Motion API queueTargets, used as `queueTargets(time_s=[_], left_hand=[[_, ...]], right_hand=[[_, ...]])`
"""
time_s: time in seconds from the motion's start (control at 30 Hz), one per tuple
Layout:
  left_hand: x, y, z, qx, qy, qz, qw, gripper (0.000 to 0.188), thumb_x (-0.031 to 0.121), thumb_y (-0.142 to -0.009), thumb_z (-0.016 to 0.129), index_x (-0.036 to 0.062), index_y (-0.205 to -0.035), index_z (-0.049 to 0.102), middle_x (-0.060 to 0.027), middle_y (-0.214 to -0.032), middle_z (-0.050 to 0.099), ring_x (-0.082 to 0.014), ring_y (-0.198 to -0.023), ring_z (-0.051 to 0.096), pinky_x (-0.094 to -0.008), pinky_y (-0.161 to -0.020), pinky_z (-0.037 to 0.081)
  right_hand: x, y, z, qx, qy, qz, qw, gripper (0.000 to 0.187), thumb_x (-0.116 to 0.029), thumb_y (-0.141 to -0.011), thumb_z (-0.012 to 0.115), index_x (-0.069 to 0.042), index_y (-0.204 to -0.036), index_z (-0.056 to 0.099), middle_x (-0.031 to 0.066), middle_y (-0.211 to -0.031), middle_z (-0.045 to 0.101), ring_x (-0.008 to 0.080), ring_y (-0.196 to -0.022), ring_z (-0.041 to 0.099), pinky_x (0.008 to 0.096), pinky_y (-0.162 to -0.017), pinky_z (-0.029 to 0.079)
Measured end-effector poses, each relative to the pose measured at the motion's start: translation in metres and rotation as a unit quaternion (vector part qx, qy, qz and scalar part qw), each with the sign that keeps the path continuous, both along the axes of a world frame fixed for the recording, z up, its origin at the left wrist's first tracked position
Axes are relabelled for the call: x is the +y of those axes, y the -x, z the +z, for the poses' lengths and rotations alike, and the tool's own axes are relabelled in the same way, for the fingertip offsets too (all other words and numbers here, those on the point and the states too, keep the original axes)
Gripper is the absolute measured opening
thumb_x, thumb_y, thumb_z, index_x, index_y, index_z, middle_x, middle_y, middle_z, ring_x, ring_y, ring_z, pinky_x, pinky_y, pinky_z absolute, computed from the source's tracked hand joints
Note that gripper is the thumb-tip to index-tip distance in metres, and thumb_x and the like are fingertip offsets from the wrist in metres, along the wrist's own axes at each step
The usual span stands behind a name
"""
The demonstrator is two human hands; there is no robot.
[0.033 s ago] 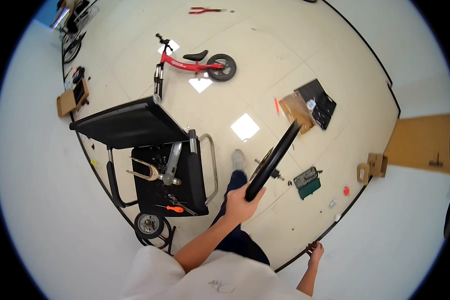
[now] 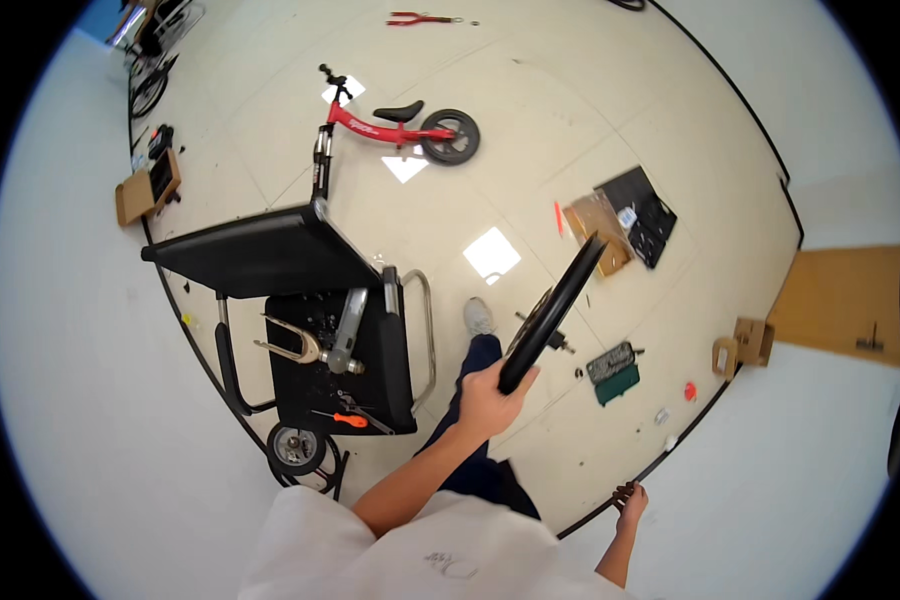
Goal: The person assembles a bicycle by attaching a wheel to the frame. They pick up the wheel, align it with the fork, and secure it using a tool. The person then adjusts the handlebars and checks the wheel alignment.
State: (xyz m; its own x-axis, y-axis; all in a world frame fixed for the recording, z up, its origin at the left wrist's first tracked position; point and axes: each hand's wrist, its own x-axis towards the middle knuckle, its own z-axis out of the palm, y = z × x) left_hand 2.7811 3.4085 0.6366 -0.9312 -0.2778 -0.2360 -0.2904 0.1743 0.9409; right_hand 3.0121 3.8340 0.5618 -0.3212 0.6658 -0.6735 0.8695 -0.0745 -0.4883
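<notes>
- Head view, looking down: pale tiled floor (image 2: 610,130) w/ bright light patches, curving hard toward rim.
- Black cart (image 2: 300,310) at centre-left, flat black top shelf, lower tray w/ chrome side rail, small wheel at its near corner.
- In cart tray: silver bike fork (image 2: 305,345), orange-handled tool (image 2: 350,420) near front edge, other bits too small to tell.
- Red balance bike (image 2: 390,125) lying on floor beyond cart, black saddle, rear wheel on; front end just beside cart's top shelf.
- Black wheel (image 2: 555,310) seen edge-on, held up in air above floor, tilted from lower left to upper right, right of cart.
- Left hand (image 2: 485,400) wrapped round wheel's lower rim, fingers closed on it, forearm in from lower edge.
- Flattened brown cardboard w/ black sheet (image 2: 625,220) on floor past wheel's top end.
- Small dark-green case (image 2: 613,368) on floor, near wheel.
- Right hand (image 2: 630,500) low right, well apart from wheel, fingers curled; closed on anything or not – can't tell.
- Red pliers (image 2: 420,18) far off at top.
</notes>
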Motion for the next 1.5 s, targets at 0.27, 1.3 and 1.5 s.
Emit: queueTargets(time_s=[0.27,1.3,1.5], left_hand=[[-0.077,0.215,0.014,-0.030,0.023,0.152,0.988,0.035,0.035,-0.085,0.070,-0.0008,-0.085,0.067,-0.0149,-0.053,0.054,-0.0248,-0.044,0.052,-0.0360,-0.047,0.042],[-0.427,0.301,-0.158,-0.186,-0.051,0.845,0.498,0.024,0.016,-0.090,0.065,-0.0076,-0.088,0.063,0.0003,-0.063,0.054,-0.0067,-0.053,0.045,-0.0256,-0.046,0.035],[-0.448,0.302,-0.209,-0.238,-0.090,0.900,0.354,0.029,0.019,-0.093,0.062,0.0013,-0.074,0.049,0.0002,-0.049,0.038,-0.0066,-0.036,0.031,-0.0256,-0.032,0.020]], right_hand=[[-0.058,0.298,-0.029,-0.162,0.123,0.211,0.956,0.034,-0.035,-0.094,0.048,-0.003,-0.101,0.057,0.0116,-0.083,0.067,0.0230,-0.071,0.067,0.0357,-0.057,0.054],[-0.852,0.816,-0.292,-0.276,0.233,0.712,0.602,0.030,-0.029,-0.090,0.060,-0.001,-0.100,0.062,0.0126,-0.088,0.068,0.0230,-0.076,0.067,0.0341,-0.070,0.055],[-0.976,0.719,-0.529,-0.217,0.222,0.788,0.532,0.029,-0.028,-0.083,0.064,0.000,-0.092,0.064,0.0132,-0.084,0.067,0.0246,-0.072,0.066,0.0365,-0.064,0.053]])
